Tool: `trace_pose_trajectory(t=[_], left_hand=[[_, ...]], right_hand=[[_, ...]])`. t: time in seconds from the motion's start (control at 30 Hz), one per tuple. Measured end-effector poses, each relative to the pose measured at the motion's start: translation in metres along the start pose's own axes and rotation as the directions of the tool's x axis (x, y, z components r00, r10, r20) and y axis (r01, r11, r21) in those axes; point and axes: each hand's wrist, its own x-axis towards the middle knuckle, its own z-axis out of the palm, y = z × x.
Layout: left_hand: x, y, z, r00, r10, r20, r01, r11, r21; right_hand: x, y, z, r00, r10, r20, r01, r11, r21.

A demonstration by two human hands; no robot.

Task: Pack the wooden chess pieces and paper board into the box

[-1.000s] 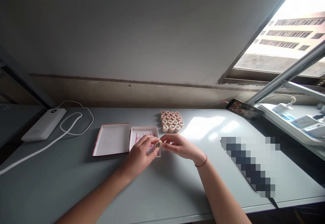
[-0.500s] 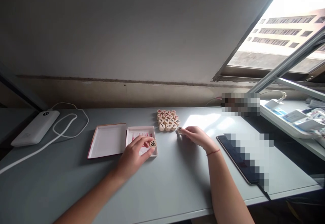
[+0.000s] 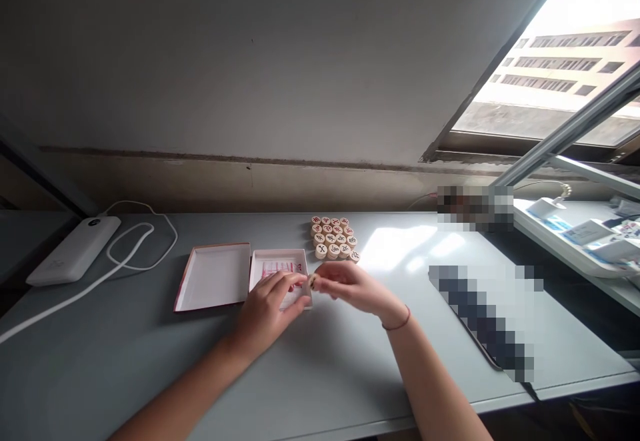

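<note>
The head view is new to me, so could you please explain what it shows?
There is no robot here: one camera, worn on a person's head, looks forward and down at their bare hands. On the grey desk lie rows of round pieces marked in red or black, two shallow box halves side by side and a white device with a cable. The right hand holds another round piece; the left hand, at the right-hand box half, holds nothing visible.
</note>
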Motion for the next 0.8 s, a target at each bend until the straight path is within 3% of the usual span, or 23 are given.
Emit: trace_pose_trajectory(t=[0.07,0.13,0.2,0.27,0.4,0.5,0.57,0.67,0.8], left_hand=[[0.002,-0.004,-0.005,0.998,0.03,0.052,-0.033,0.997,0.068],[0.003,-0.011,-0.013,0.99,0.035,0.137,-0.054,0.989,0.139],[0.004,-0.02,-0.021,0.98,0.003,0.199,-0.044,0.978,0.203],[0.005,-0.029,-0.029,0.975,-0.07,0.212,0.014,0.967,0.256],[0.007,-0.043,-0.044,0.948,-0.288,0.137,0.218,0.899,0.38],[0.008,-0.045,-0.05,0.886,-0.456,0.088,0.37,0.808,0.459],[0.01,-0.044,-0.051,0.836,-0.538,0.105,0.435,0.768,0.47],[0.011,-0.041,-0.049,0.776,-0.603,0.184,0.479,0.753,0.451],[0.011,-0.04,-0.044,0.761,-0.605,0.233,0.464,0.759,0.457]], right_hand=[[-0.005,0.01,-0.018,0.979,0.052,-0.195,-0.061,0.997,-0.038],[-0.009,0.022,-0.038,0.906,0.128,-0.403,-0.185,0.977,-0.106],[-0.013,0.034,-0.053,0.838,0.21,-0.504,-0.318,0.938,-0.138],[-0.013,0.044,-0.059,0.809,0.281,-0.516,-0.403,0.905,-0.139],[-0.01,0.054,-0.056,0.782,0.323,-0.533,-0.463,0.874,-0.15],[-0.009,0.054,-0.054,0.764,0.309,-0.566,-0.482,0.857,-0.182],[-0.011,0.052,-0.055,0.778,0.3,-0.552,-0.477,0.854,-0.208],[-0.013,0.051,-0.055,0.809,0.298,-0.507,-0.458,0.859,-0.227],[-0.01,0.054,-0.052,0.81,0.258,-0.526,-0.453,0.845,-0.284]])
